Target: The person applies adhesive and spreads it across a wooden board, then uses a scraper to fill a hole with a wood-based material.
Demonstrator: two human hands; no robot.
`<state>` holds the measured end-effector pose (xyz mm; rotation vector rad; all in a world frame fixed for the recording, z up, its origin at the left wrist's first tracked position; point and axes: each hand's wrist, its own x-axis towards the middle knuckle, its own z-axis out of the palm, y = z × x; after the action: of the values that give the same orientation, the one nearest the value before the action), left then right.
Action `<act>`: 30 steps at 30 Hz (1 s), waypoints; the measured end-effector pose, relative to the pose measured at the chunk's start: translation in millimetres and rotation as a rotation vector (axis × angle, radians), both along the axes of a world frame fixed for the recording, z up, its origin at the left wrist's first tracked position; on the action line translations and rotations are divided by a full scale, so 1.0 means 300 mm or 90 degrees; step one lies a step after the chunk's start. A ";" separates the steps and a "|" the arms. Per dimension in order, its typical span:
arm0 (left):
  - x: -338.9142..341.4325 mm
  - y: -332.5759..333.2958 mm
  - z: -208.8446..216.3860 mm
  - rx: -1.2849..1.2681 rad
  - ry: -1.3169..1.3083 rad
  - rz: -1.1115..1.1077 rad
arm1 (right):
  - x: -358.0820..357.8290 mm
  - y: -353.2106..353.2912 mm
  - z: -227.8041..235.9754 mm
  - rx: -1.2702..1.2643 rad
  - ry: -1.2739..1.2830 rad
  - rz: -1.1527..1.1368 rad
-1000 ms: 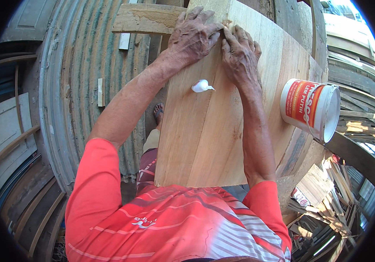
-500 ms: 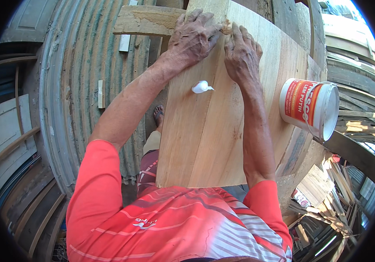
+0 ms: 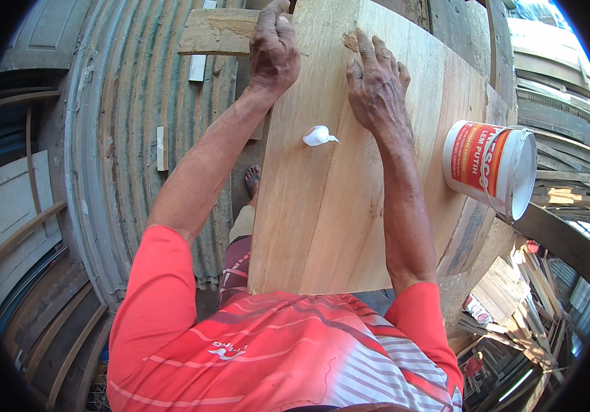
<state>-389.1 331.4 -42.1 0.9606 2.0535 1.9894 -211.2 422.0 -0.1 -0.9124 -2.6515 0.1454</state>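
A wide wooden panel [image 3: 308, 226] of joined boards lies in front of me. My right hand [image 3: 379, 86] rests on its far part, fingers stretched out beside a small brown crumbly patch [image 3: 351, 42]. My left hand [image 3: 274, 58] is raised at the panel's far left edge, over the end of a short plank [image 3: 216, 31]. Its fingers are bent together, and whatever they may hold is hidden. Between my forearms, a small white squeeze bottle [image 3: 318, 136] with a thin nozzle lies on its side on the panel.
On the panel's right side lies a white bucket [image 3: 477, 161] with a red label and wire handle. Corrugated metal sheeting [image 3: 130, 137] spreads at the left, with small wood blocks [image 3: 162, 148] on it. Scrap wood [image 3: 535, 309] is piled at the lower right.
My left hand has moved left, off the brown patch to the panel's edge, and its fingers have curled. My right hand has shifted slightly, uncovering more of the patch.
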 end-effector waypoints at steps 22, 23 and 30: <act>0.021 -0.010 0.029 -0.062 0.114 -0.034 | -0.021 0.051 0.055 -0.071 -0.069 0.004; 0.015 -0.012 0.023 -0.067 0.142 -0.022 | -0.016 0.043 0.051 -0.090 -0.047 0.008; 0.045 0.001 0.063 -0.116 0.344 -0.095 | 0.008 0.035 0.013 -0.049 -0.005 -0.041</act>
<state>-375.6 331.6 -23.2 1.6922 2.2720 1.5509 -208.8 432.4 3.9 -1.0229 -2.6358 0.2301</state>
